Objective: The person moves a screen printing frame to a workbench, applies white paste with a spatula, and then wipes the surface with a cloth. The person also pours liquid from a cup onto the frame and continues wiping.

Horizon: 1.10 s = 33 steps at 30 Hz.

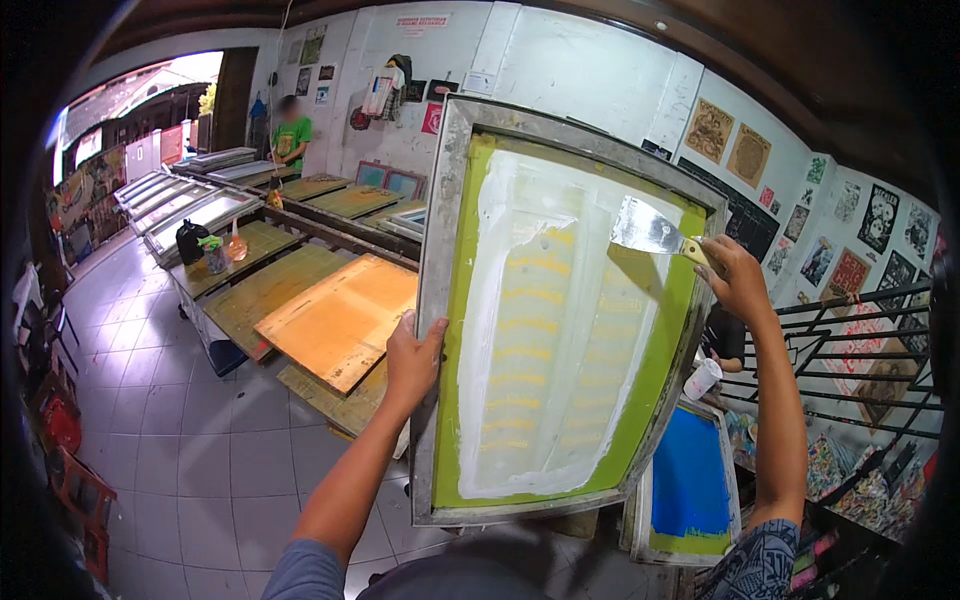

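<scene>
At the upraised silkscreen [560, 330], my left hand [408, 364] grips its left edge — seemingly to steady it — while my right hand [738, 280] wraps its fingers around a putty knife [645, 230].

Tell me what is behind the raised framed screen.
Behind the framed screen, a white wall shows past its top edge and a blue panel past its lower right. Anything squarely behind it is covered.
</scene>
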Each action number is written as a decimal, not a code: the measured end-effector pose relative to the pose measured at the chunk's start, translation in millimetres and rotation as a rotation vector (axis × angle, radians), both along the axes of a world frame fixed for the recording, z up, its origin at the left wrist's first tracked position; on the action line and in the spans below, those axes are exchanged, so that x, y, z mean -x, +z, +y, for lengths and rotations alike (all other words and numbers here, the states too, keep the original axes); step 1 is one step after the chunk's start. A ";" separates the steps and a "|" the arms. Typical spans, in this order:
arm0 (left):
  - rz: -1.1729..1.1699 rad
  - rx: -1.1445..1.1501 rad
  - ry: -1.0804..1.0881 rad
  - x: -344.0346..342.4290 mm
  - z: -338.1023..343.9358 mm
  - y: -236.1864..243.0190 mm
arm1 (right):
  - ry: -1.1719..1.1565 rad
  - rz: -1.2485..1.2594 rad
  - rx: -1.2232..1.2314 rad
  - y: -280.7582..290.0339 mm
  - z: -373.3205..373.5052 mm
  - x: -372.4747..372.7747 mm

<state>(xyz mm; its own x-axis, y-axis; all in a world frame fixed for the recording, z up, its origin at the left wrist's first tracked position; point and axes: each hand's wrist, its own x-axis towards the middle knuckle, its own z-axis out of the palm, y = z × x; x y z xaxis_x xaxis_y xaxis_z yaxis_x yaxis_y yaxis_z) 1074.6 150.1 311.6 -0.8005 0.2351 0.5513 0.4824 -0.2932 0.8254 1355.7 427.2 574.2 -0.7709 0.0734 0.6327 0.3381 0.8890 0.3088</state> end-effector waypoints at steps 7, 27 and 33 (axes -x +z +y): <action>0.031 -0.037 -0.055 6.9 0.7 -1.0 | 0.027 -0.035 -0.133 -9.1 -9.4 24.5; 0.070 0.055 0.013 10.9 -6.3 -0.3 | 0.272 0.148 0.028 -35.3 -93.8 111.1; 0.038 0.153 0.037 35.9 6.4 -16.9 | 0.192 0.520 0.608 -208.9 -112.8 78.0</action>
